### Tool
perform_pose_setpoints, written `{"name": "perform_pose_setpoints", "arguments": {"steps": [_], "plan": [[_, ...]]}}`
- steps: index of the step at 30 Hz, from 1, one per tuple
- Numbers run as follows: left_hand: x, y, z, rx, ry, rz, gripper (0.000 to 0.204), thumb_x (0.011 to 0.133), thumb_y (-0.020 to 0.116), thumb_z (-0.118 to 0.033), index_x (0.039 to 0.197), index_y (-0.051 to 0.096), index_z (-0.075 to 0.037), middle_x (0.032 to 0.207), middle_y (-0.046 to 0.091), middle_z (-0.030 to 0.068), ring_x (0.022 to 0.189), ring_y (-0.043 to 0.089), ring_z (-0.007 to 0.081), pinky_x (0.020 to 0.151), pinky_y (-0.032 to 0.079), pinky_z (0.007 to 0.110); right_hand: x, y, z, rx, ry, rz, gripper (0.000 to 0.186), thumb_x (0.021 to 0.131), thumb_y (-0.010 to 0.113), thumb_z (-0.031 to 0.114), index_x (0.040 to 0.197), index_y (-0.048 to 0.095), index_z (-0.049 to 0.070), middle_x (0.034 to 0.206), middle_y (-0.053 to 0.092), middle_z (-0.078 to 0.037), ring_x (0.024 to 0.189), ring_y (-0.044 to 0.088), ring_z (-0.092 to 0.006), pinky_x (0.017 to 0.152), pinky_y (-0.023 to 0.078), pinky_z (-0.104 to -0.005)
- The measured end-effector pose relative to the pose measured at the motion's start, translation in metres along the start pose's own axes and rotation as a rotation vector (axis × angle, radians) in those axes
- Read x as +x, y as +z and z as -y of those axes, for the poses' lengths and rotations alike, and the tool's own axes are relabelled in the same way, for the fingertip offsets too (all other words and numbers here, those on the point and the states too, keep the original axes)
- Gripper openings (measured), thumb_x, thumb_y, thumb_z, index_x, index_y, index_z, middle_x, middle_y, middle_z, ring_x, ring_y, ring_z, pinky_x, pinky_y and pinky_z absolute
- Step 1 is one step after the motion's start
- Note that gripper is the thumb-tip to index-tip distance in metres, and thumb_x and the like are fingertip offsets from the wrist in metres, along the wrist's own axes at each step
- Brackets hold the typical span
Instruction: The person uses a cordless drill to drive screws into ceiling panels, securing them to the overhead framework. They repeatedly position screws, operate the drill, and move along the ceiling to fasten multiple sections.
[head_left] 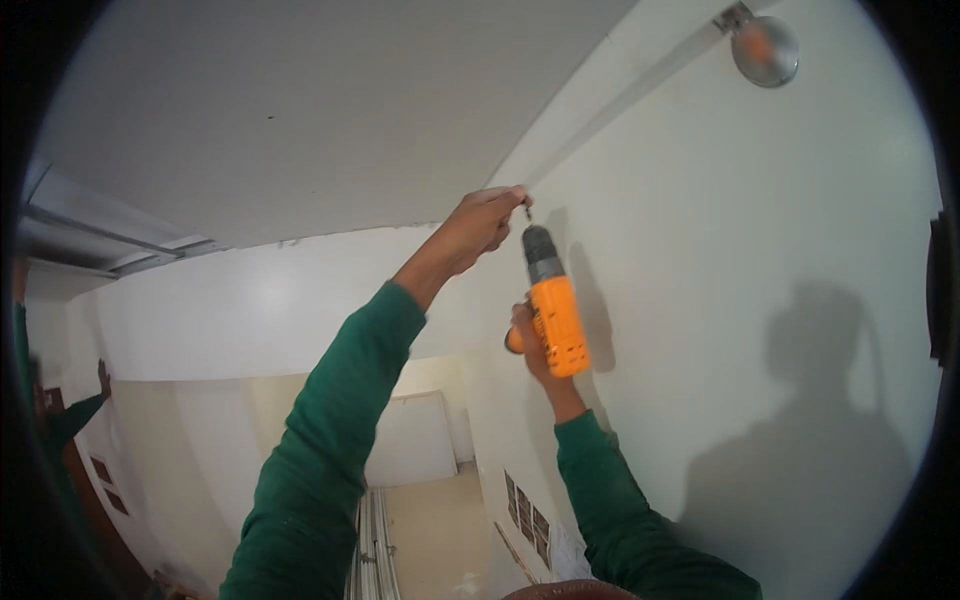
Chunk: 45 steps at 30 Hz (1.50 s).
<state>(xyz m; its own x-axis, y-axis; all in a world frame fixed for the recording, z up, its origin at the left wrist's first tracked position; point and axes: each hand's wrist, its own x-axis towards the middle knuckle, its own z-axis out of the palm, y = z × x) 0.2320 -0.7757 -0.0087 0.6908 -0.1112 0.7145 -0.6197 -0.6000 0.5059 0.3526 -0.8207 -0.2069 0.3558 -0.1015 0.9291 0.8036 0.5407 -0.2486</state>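
Note:
My right hand (534,345) grips the handle of an orange and black cordless drill (560,325), which points upward along the white wall. A short bit (529,216) stands out of its black chuck (538,242). Just above, my left hand (478,230) reaches up to the corner where wall and ceiling meet. Its thumb and forefinger are pinched together at the tip of the bit. Whatever they hold there is too small to make out. Both my forearms are in green sleeves.
The grey ceiling panel (300,110) ends at an open metal frame (110,240) on the left. A round lamp (765,50) hangs at the upper right. Another person's green sleeve (75,418) shows at far left. Long metal profiles (373,545) lie on the floor below.

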Motion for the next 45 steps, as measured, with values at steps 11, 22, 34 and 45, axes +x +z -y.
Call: {"name": "perform_pose_setpoints", "arguments": {"steps": [11,22,34,45], "plan": [[0.018,-0.015,-0.003,0.215,0.112,-0.099,0.034,0.111,0.052,-0.034,0.121,0.068,-0.006,0.073,0.036,-0.0063,0.06,0.032,0.0068,0.052,0.029,0.025,0.035,0.04,-0.019,0.262,-0.046,-0.038,0.033,0.097,0.073,0.018,0.122,0.059,0.003,0.102,0.064,-0.006,0.088,0.067,-0.016,0.081,0.056,-0.032],[0.076,-0.003,0.014,0.415,0.11,-0.045,0.037,0.112,0.049,-0.037,0.119,0.068,-0.007,0.07,0.034,-0.0069,0.058,0.032,0.0066,0.05,0.028,0.026,0.09,0.046,-0.094,0.371,-0.277,-0.123,0.028,0.096,0.073,0.017,0.117,0.061,0.004,0.094,0.066,-0.003,0.085,0.067,-0.0136,0.076,0.055,-0.0298],[0.082,-0.006,0.018,0.473,0.094,-0.07,0.032,0.109,0.05,-0.034,0.115,0.07,-0.01,0.07,0.036,-0.0076,0.058,0.032,0.0063,0.051,0.026,0.025,0.094,0.052,-0.102,0.461,-0.202,-0.137,0.025,0.095,0.075,0.015,0.114,0.062,0.006,0.091,0.065,-0.001,0.082,0.066,-0.0105,0.071,0.055,-0.0279],[0.091,-0.021,0.007,0.585,0.1,0.003,0.035,0.112,0.05,-0.041,0.124,0.069,-0.014,0.075,0.036,-0.0091,0.064,0.033,0.0048,0.057,0.029,0.022,0.098,0.057,-0.096,0.353,-0.351,-0.141,0.027,0.094,0.075,0.022,0.112,0.062,0.008,0.086,0.064,0.0,0.077,0.064,-0.0093,0.069,0.054,-0.0277]]}}
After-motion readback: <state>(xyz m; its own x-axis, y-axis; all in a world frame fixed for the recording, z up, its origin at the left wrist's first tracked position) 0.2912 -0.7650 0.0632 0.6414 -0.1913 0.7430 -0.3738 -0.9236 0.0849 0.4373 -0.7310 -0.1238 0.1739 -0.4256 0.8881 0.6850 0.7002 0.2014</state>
